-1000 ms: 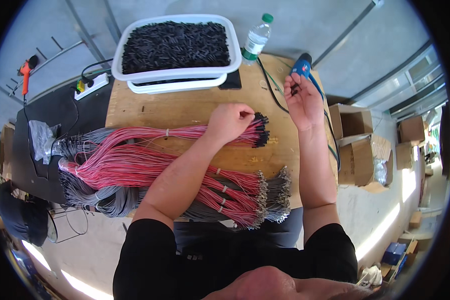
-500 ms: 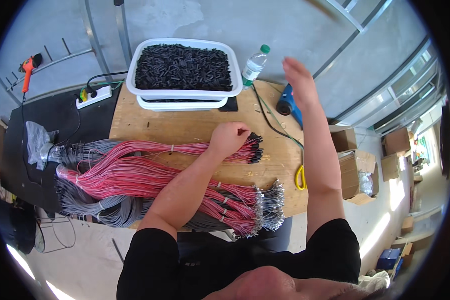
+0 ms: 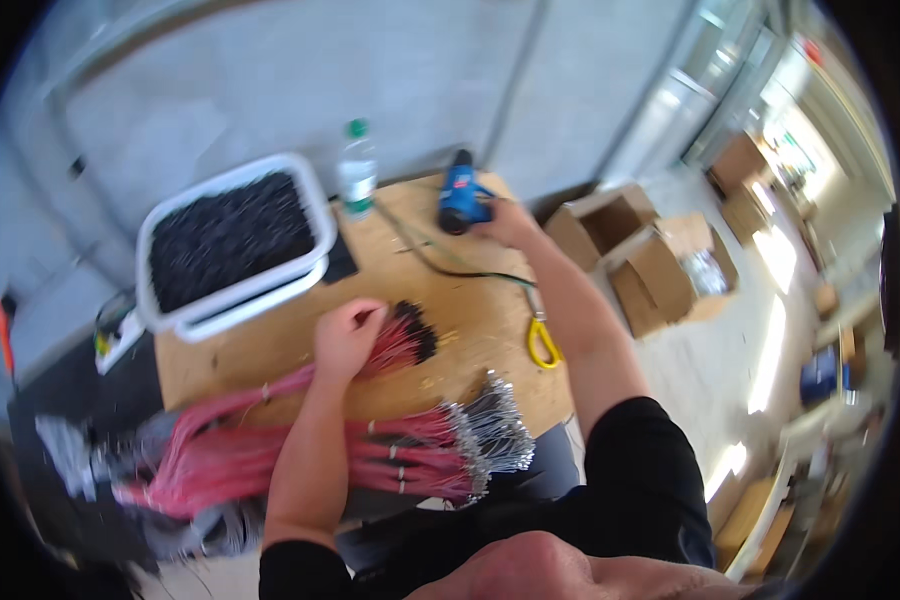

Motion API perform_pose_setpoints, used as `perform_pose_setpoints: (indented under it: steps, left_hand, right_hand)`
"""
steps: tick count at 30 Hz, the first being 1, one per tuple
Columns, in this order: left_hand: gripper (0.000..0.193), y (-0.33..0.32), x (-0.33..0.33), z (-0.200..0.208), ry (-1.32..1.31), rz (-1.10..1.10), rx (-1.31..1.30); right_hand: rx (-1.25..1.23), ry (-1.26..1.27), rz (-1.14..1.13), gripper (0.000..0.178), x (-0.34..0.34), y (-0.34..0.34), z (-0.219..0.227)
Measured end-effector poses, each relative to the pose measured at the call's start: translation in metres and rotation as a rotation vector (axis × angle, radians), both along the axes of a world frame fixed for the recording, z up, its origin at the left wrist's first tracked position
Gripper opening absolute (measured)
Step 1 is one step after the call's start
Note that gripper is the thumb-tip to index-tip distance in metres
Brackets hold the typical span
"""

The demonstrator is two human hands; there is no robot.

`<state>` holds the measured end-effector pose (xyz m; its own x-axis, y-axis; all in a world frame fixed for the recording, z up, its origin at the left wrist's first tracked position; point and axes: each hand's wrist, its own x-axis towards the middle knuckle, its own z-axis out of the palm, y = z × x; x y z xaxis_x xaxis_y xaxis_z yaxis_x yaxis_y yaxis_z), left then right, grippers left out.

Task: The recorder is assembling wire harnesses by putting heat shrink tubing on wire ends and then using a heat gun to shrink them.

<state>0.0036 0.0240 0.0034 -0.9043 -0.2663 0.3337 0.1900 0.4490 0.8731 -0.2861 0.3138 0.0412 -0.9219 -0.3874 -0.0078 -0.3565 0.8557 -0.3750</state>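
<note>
My left hand [image 3: 348, 340] is closed around a bundle of thin red wires [image 3: 394, 345] with black ends, low over the wooden table. At the table's far right, my right hand [image 3: 507, 222] has its fingers wrapped on the handle of a blue heat gun [image 3: 458, 195], partly hiding it. Nearer to me lie thicker bundles of red wires [image 3: 240, 460], tied with white bands. Their silvery ends [image 3: 470, 455] point right, beside grey wires [image 3: 502, 420] with similar metal tips. The picture is blurred by motion.
A white tub [image 3: 322, 215] of short black tube pieces stands at the back left. Next to it is a bottle [image 3: 358, 170] with a green cap. Yellow-handled scissors [image 3: 543, 345] lie at the right edge, near a dark cord [image 3: 450, 270]. Cardboard boxes [image 3: 655, 280] stand beyond.
My view has swung to the right. My right hand has come down from the air onto the heat gun's handle. The left hand stays at the red wires.
</note>
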Motion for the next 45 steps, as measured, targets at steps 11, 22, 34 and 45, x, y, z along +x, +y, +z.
perform_pose_setpoints:
  steps: [11, 22, 34, 45]
  left_hand:
    - [0.014, -0.005, 0.004, 0.003, -0.072, -0.040, 0.113]
    - [0.011, -0.012, -0.011, -0.018, 0.181, 0.084, 0.109]
    - [0.023, 0.037, 0.001, 0.032, 0.059, 0.029, -0.282]
    - [0.027, 0.080, 0.086, 0.060, 0.059, -0.106, -0.140]
  right_hand:
    - [-0.075, 0.338, -0.085, 0.053, 0.021, 0.010, -0.006]
    - [-0.356, 0.869, 0.195, 0.046, 0.102, 0.108, 0.180]
    - [-0.729, 0.780, 0.276, 0.043, 0.165, 0.157, 0.301]
    - [-1.307, -0.089, 0.291, 0.039, 0.279, 0.190, 0.206]
